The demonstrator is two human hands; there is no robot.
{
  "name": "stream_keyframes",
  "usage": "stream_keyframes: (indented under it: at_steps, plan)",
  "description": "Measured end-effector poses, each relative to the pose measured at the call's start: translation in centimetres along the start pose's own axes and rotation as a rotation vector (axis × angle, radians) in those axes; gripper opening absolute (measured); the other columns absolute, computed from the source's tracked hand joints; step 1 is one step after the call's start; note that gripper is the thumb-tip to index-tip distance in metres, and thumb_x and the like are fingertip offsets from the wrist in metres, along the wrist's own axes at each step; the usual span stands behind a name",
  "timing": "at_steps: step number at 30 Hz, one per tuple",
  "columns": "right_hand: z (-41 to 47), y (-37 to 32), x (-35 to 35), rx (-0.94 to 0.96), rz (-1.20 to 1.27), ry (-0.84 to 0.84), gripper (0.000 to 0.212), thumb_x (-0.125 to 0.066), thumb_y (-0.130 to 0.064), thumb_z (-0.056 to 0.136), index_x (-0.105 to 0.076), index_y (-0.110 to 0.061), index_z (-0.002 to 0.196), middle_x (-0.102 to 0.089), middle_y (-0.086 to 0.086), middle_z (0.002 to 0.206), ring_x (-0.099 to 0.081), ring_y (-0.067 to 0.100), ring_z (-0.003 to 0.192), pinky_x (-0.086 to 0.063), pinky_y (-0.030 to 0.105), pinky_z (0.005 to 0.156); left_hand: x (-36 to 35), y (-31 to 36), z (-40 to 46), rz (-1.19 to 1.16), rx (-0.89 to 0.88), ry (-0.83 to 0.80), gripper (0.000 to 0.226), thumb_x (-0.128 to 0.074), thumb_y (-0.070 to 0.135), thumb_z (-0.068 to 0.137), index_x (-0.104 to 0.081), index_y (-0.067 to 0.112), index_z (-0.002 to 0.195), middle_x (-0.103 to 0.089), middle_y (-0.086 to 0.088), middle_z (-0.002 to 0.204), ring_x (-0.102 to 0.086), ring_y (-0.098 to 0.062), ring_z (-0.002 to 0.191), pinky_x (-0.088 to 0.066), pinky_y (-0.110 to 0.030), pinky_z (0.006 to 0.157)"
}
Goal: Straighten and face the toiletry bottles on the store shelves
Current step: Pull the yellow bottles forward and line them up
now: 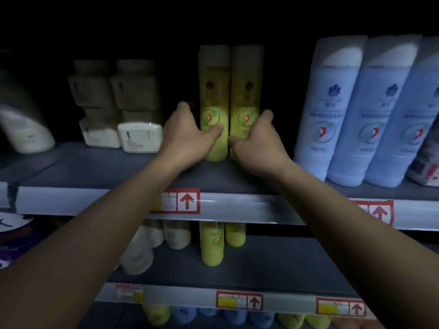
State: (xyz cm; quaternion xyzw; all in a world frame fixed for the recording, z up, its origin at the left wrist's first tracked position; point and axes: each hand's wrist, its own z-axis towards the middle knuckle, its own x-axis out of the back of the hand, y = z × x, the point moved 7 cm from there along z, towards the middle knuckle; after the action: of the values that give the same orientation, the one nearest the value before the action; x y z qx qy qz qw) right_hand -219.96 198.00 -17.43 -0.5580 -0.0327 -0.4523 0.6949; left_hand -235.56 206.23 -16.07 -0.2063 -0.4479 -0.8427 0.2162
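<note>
Left hand (190,129) curled around left yellow bottle (213,103), thumb across its label; right hand (255,141) gripping right yellow bottle (247,96). Both upright, touching, on upper shelf (95,167) between cream bottles (140,136) and blue bottles (330,103).

Yellow bottles (224,100), pale blue bottles (361,110), cream bottles (118,103), red-arrowed white price tags (183,201).

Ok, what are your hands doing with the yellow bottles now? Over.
Left hand grips left yellow bottle. Right hand grips right yellow bottle. Both upright, labels forward. Nothing in the way.
</note>
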Motion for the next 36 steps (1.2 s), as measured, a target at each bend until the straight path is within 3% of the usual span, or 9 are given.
stream_keyframes:
  at_steps: [5, 10, 16, 19, 21, 25, 28, 32, 36]
  plan:
    - [0.8, 0.3, 0.1, 0.009, 0.025, 0.039, 0.047, -0.069, -0.027, 0.093, -0.037, -0.008, 0.122, -0.061, 0.018, 0.131, -0.06, 0.038, 0.121, -0.051, 0.046, 0.1, -0.7, -0.2, 0.3, -0.087, -0.016, 0.002, 0.06, -0.083, 0.057, 0.076, -0.044, 0.025, 0.108, -0.07, -0.002, 0.113, -0.069, -0.024, 0.104, -0.06, -0.046, 0.089]
    - [1.1, 0.3, 0.4, 0.02, 0.029, 0.066, 0.043, -0.07, -0.026, 0.091, -0.043, -0.01, 0.121, -0.064, 0.013, 0.127, -0.062, 0.035, 0.119, -0.052, 0.045, 0.099, -0.4, 0.0, 0.5, -0.117, -0.009, -0.021, 0.054, -0.086, 0.056, 0.072, -0.054, 0.026, 0.105, -0.072, 0.001, 0.107, -0.071, -0.021, 0.1, -0.061, -0.045, 0.088]
    - [0.0, 0.2, 0.9, 0.045, 0.108, 0.073, 0.057, -0.084, -0.034, 0.081, -0.049, -0.012, 0.119, -0.069, 0.004, 0.12, -0.068, 0.026, 0.111, -0.057, 0.044, 0.095, 0.5, 0.3, -0.6, -0.219, 0.005, -0.069, 0.051, -0.083, 0.052, 0.06, -0.063, 0.031, 0.101, -0.076, 0.011, 0.099, -0.075, -0.012, 0.092, -0.063, -0.042, 0.088]
    - [-0.9, 0.0, 1.5, 0.079, 0.125, 0.091, 0.066, -0.089, -0.042, 0.077, -0.05, -0.014, 0.122, -0.071, 0.001, 0.12, -0.069, 0.021, 0.11, -0.058, 0.044, 0.094, 1.3, 0.5, -1.8, -0.255, -0.007, -0.088, 0.066, -0.082, 0.058, 0.048, -0.063, 0.035, 0.107, -0.077, 0.011, 0.1, -0.075, -0.007, 0.091, -0.063, -0.041, 0.086]
    - [-1.4, -0.1, 1.9, 0.089, 0.131, 0.094, 0.071, -0.091, -0.045, 0.073, -0.05, -0.017, 0.123, -0.072, -0.002, 0.116, -0.07, 0.017, 0.107, -0.059, 0.044, 0.093, 2.1, 0.5, -2.5, -0.266, -0.01, -0.074, 0.069, -0.086, 0.057, 0.05, -0.066, 0.031, 0.11, -0.077, 0.011, 0.1, -0.076, -0.007, 0.09, -0.064, -0.04, 0.086]
    - [-3.0, -0.5, 2.7, 0.107, 0.143, 0.102, 0.067, -0.092, -0.05, 0.068, -0.054, -0.024, 0.116, -0.074, -0.007, 0.11, -0.071, 0.013, 0.103, -0.06, 0.043, 0.091, 3.9, 0.9, -4.6, -0.291, -0.009, -0.03, 0.052, -0.097, 0.042, 0.062, -0.07, 0.028, 0.104, -0.078, 0.012, 0.094, -0.075, -0.002, 0.084, -0.064, -0.039, 0.084]
    - [-5.1, -1.0, 3.5, 0.154, 0.159, 0.136, 0.06, -0.091, -0.047, 0.071, -0.057, -0.027, 0.117, -0.074, -0.011, 0.109, -0.071, 0.008, 0.101, -0.059, 0.04, 0.09, 5.6, 2.0, -7.1, -0.319, -0.066, 0.051, 0.057, -0.098, 0.044, 0.058, -0.067, 0.034, 0.105, -0.076, 0.017, 0.09, -0.072, 0.007, 0.079, -0.065, -0.032, 0.077]
    - [-8.6, -2.5, 5.4, 0.27, 0.274, 0.187, 0.06, -0.09, -0.034, 0.076, -0.059, -0.023, 0.126, -0.074, -0.013, 0.11, -0.07, -0.001, 0.099, -0.06, 0.035, 0.089, 8.3, 3.9, -10.8, -0.321, -0.213, 0.163, 0.063, -0.097, 0.049, 0.059, -0.062, 0.047, 0.111, -0.071, 0.028, 0.098, -0.071, 0.007, 0.088, -0.061, -0.022, 0.077]
    - [-11.8, -4.1, 7.9, 0.358, 0.353, 0.183, 0.061, -0.089, -0.032, 0.079, -0.057, -0.025, 0.131, -0.073, -0.016, 0.113, -0.07, 0.001, 0.103, -0.061, 0.035, 0.088, 10.5, 5.6, -13.3, -0.327, -0.304, 0.227, 0.063, -0.095, 0.05, 0.066, -0.063, 0.044, 0.12, -0.07, 0.025, 0.11, -0.066, 0.007, 0.107, -0.058, -0.021, 0.088]
